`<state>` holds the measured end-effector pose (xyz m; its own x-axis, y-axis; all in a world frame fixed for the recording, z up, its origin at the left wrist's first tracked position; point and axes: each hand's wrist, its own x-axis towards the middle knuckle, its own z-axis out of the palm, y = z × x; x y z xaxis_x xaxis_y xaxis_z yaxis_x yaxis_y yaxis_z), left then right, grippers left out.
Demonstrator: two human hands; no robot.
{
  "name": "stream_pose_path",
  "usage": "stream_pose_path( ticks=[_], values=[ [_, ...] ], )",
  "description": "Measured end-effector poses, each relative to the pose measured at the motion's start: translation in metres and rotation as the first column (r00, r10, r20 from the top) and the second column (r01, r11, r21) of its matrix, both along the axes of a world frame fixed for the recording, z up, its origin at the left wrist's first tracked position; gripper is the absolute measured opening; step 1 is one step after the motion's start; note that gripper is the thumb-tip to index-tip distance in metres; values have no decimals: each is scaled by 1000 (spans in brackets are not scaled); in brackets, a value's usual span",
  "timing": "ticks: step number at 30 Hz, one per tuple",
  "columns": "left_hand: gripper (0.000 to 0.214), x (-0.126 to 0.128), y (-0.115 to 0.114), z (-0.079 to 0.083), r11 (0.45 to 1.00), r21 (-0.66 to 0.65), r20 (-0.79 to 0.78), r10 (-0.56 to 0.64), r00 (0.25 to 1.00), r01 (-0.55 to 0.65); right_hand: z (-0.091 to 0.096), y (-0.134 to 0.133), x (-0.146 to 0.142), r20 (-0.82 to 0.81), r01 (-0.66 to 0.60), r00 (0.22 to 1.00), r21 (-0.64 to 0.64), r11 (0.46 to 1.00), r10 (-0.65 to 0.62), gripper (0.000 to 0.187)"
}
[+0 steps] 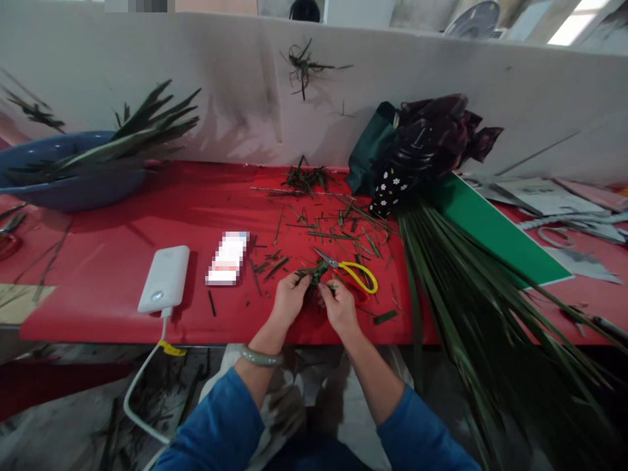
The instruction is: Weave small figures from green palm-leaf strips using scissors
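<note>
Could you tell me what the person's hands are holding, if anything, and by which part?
Both the left hand and right hand pinch a small green leaf piece between fingertips, one at each side; the exact grip is too small to tell.

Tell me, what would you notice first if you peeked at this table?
Probably the bright red tablecloth, strewn with green leaf scraps, and the big bundle of long palm leaves spilling off its right edge. In the middle, the left hand and right hand pinch a small green woven piece, with yellow-handled scissors just behind. A white power bank lies to the left.
</note>
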<state>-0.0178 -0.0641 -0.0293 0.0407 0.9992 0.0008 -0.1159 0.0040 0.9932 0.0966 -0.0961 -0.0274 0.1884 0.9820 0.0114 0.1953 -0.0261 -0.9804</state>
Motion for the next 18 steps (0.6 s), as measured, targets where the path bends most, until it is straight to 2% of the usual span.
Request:
stream_pose_path(
  ticks=[11,15,18],
  values=[
    [23,1,0,4,999,-26,13,41,999,-40,3,-3,-2,-86,14,996,-28,999,-17,29],
    [24,1,-2,6,998,-61,39,-11,999,13,2,-1,0,-118,66,991,-30,997,-70,28],
    [25,0,-3,6,995,-47,35,-90,995,92,2,-1,2,-54,83,995,26,996,-82,27]
  ],
)
